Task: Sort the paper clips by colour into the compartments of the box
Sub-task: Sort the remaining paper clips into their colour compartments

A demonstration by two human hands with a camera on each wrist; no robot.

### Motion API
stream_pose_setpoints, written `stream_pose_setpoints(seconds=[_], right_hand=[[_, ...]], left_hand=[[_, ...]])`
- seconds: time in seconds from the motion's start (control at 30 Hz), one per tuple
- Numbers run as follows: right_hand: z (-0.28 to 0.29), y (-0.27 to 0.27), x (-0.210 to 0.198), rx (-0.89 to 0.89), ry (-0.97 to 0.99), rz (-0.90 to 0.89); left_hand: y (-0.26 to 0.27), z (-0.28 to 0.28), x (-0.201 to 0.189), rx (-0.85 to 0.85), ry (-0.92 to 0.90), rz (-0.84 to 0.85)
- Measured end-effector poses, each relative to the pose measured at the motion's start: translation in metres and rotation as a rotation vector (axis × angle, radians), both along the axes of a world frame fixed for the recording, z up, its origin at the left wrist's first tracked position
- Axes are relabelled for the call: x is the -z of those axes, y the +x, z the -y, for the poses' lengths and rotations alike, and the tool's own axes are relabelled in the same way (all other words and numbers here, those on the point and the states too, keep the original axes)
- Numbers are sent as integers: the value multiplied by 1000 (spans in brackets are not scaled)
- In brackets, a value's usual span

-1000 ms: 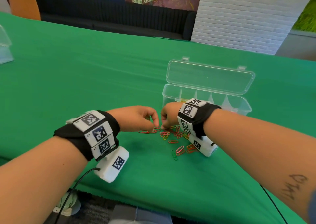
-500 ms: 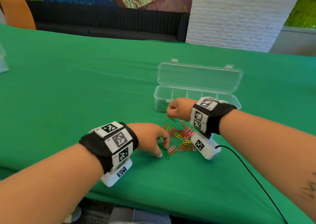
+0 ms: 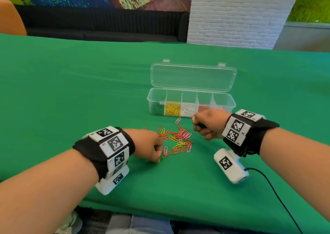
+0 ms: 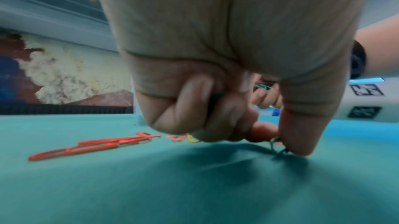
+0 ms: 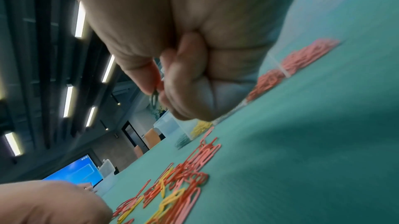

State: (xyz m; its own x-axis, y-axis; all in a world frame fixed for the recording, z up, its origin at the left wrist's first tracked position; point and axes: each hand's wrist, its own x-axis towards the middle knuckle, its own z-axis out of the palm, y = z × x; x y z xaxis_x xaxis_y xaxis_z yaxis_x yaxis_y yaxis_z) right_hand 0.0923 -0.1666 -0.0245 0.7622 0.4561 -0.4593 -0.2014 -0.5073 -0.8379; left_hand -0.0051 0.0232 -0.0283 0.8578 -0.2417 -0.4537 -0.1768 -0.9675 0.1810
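Since half a second ago the right hand [image 3: 209, 125] has drawn right, off the box [image 3: 191, 102], pinching a green clip [image 5: 154, 98]. Left hand [image 3: 150, 145] pinches another green clip [image 4: 277, 147] on the desk [image 3: 71, 91], beside red and yellow clips [image 3: 176, 141].

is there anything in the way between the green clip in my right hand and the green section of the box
Nothing visible. The right hand pinches a green clip just in front of the open box; the green compartment at its left end is uncovered.
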Motion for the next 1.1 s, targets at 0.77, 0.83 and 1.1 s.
stream_pose_setpoints(seconds=[0.77,0.83,1.1], right_hand=[[-8,-8,-15,107,103,-104],[-13,-3,-21,139,190,-148],[-50,17,-48,219,431,-291]], left_hand=[[24,-21,-18,-785,-1102,-160],[27,-26,-19,-844,-1123,-149],[50,-48,-31,-1032,-1429,-202]])
